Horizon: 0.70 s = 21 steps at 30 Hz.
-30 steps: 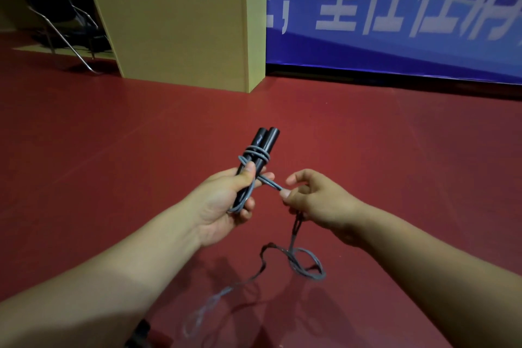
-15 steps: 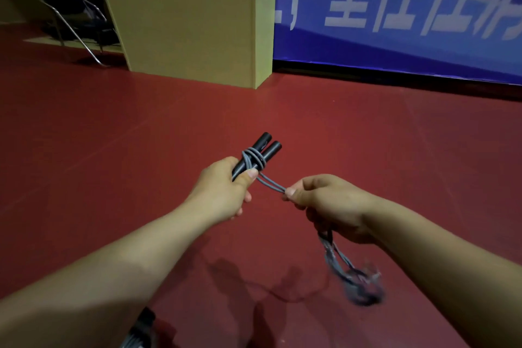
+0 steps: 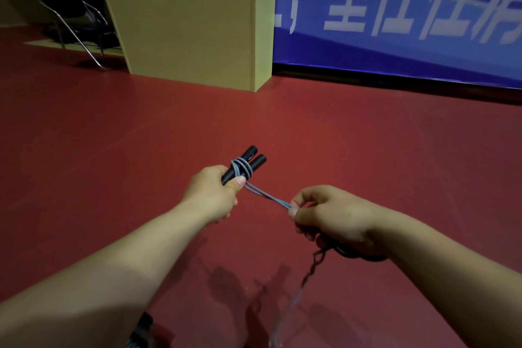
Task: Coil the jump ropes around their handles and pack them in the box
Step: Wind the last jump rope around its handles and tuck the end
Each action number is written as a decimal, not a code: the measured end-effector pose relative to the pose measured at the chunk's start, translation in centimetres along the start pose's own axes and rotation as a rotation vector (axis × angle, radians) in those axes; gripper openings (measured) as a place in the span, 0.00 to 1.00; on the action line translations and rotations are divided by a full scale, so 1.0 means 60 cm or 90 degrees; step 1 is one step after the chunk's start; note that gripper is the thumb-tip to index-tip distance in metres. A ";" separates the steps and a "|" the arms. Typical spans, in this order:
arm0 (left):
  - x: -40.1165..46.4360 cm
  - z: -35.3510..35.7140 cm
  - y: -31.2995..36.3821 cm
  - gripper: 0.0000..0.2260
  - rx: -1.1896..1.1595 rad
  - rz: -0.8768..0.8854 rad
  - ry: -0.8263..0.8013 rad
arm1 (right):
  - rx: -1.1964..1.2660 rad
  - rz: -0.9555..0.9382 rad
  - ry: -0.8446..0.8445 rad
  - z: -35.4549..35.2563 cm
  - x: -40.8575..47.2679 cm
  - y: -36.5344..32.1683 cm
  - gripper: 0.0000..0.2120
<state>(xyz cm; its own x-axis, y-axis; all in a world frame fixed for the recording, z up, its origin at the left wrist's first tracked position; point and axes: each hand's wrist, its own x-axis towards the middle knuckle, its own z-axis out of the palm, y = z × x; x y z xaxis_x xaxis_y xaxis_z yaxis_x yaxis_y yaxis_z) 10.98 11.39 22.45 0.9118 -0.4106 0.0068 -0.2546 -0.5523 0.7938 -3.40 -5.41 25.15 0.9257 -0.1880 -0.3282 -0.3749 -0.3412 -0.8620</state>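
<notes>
1. Jump rope handles (image 3: 245,164): 2 black handles, side by side & touching, held mid-frame above the red floor (image 3: 367,150), free ends pointing up & to the right, away from the person.
2. Gray rope (image 3: 267,195): several turns wound around both handles just above the thumb of the left hand. From the wraps a doubled strand runs taut, down-right, to the right hand.
3. Left hand (image 3: 214,195): fingers curled around lower part of the handles, thumb pressed along them, tip right under the rope turns. Lower ends of handles hidden inside the fist.
4. Right hand (image 3: 330,217): thumb & index finger pinch the doubled strand at its near end; other fingers curled in, w/ more rope bunched under the palm. Exact grip under the palm can't be made out.
5. Loose rope tail (image 3: 308,274): hangs from below the right hand, twisted, trailing down toward the bottom edge, blurry there.
6. Dark item at bottom edge (image 3: 141,332), beside the left forearm: too cut off to ID.
7. Tan box (image 3: 192,34): stands on the floor well beyond the hands, upper left-center, against a blue banner (image 3: 395,8) w/ large white characters.
8. Chair (image 3: 70,14): dark seat, metal frame, left of the box in the far corner.
</notes>
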 end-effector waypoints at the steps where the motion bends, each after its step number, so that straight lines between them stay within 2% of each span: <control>1: 0.000 0.001 -0.001 0.07 0.013 0.004 -0.001 | 0.006 -0.020 -0.001 -0.001 -0.002 -0.002 0.04; 6: 0.002 0.008 -0.003 0.05 0.063 0.014 -0.018 | -0.036 -0.103 -0.010 0.004 -0.008 -0.014 0.07; 9: -0.006 0.012 0.000 0.04 0.093 0.020 -0.066 | -0.060 -0.180 -0.009 0.008 -0.013 -0.018 0.03; 14: -0.023 0.018 0.007 0.05 0.174 0.050 -0.193 | -0.282 -0.330 0.141 -0.004 -0.005 -0.014 0.03; 21: -0.047 0.020 0.041 0.02 0.130 0.128 -0.356 | -0.346 -0.318 0.353 -0.023 0.009 -0.004 0.04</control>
<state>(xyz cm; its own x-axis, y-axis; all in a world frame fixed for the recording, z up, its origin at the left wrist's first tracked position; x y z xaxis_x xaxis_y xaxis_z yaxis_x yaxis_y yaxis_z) 7.38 10.30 23.65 0.5469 -0.8079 -0.2195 -0.5106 -0.5297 0.6773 -2.86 -6.71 25.69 0.8823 -0.2689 0.3863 -0.0397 -0.8603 -0.5082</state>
